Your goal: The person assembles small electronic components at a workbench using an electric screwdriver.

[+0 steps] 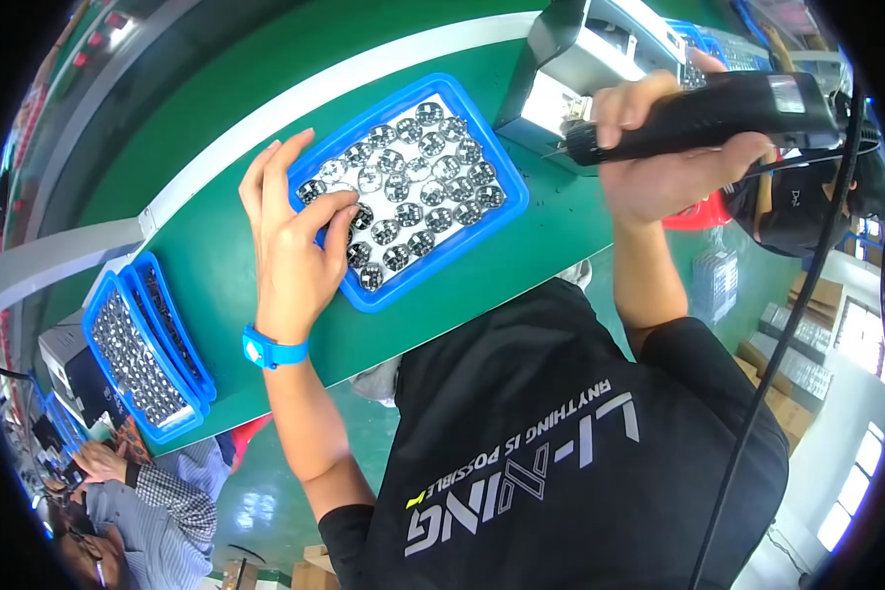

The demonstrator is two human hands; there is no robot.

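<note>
Right hand is gripping a black power screwdriver while left hand is pinching round metal parts in the blue tray beneath its fingers.

The left hand covers the near-left corner of the blue tray, hiding the round parts under its fingers; whether a part is pinched cannot be told. The right hand hides the middle of the black tool, whose tip is too small to make out. The stacked trays at the bench's left end blur.
</note>
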